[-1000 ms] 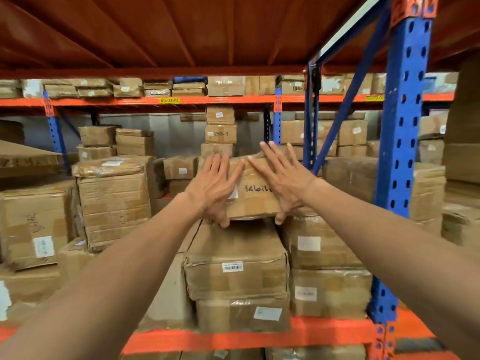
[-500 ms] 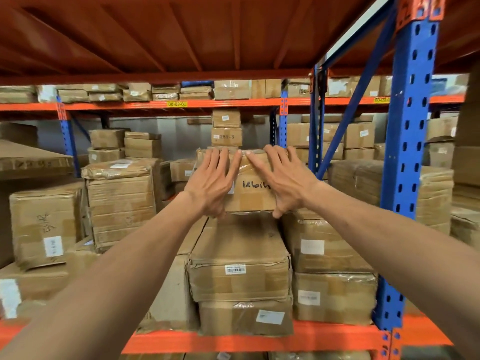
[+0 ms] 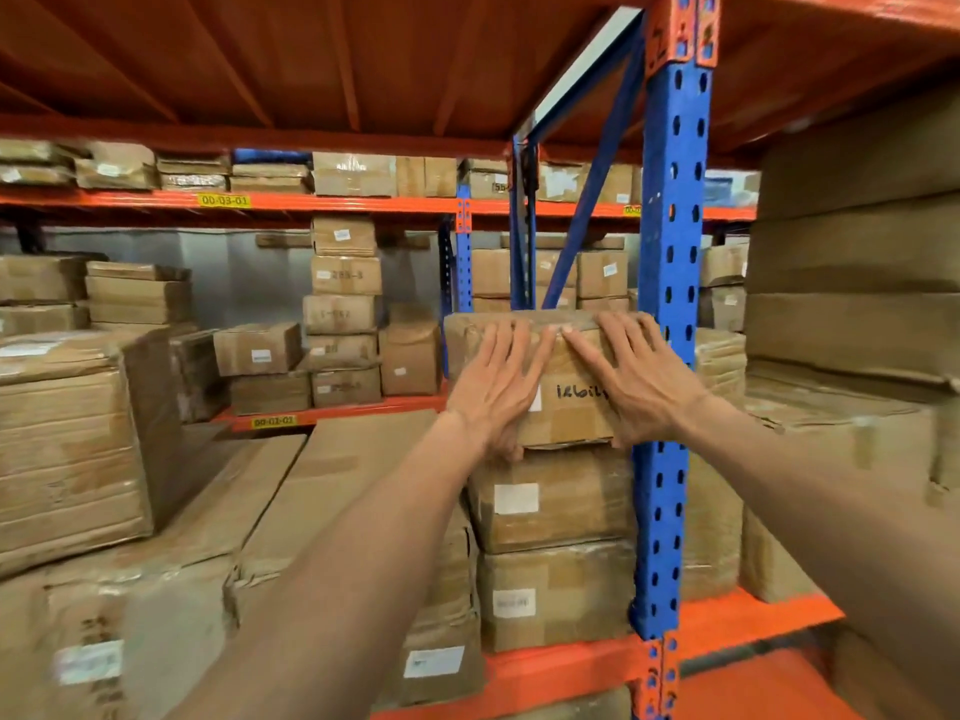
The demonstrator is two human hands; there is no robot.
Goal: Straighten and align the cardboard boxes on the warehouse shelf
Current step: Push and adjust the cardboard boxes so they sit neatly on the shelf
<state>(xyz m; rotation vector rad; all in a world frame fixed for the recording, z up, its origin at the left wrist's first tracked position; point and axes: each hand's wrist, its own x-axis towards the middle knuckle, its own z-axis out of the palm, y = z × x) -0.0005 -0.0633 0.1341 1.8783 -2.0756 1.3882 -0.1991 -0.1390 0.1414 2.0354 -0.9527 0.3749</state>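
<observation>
While both my hands lie flat against its front face, the top box [image 3: 563, 407] sits at the peak of a three-high stack, right beside the blue post [image 3: 670, 283]. My left hand [image 3: 498, 389] has its grip spread wide, fingers fanned upward, palm on the left half of the cardboard and thumb down by the lower edge. My right hand [image 3: 631, 379] is spread the same way on the right half, its fingertips reaching the top edge; neither hand pinches anything. Between my two hands the brown, slightly crumpled cardboard shows black handwriting, something like "Ikbil", partly covered by my right palm, and a corner of a white sticker peeks out by my left hand. Glossy tape wraps the upper edge.

Directly under my hands is the middle box [image 3: 550, 498], plain brown with a blank-looking white label, and under that the bottom box [image 3: 553, 595], wrapped in shiny film with a blurred label. Both rest on the orange beam [image 3: 566, 662]. Left of my left forearm lie long flat cartons [image 3: 270, 491], dull and creased. Beyond my fingertips, a far stack [image 3: 345, 304] carries marker writing I read as "255-3", and yellow tags [image 3: 224, 201] on the far rack read "00-03-01".
</observation>
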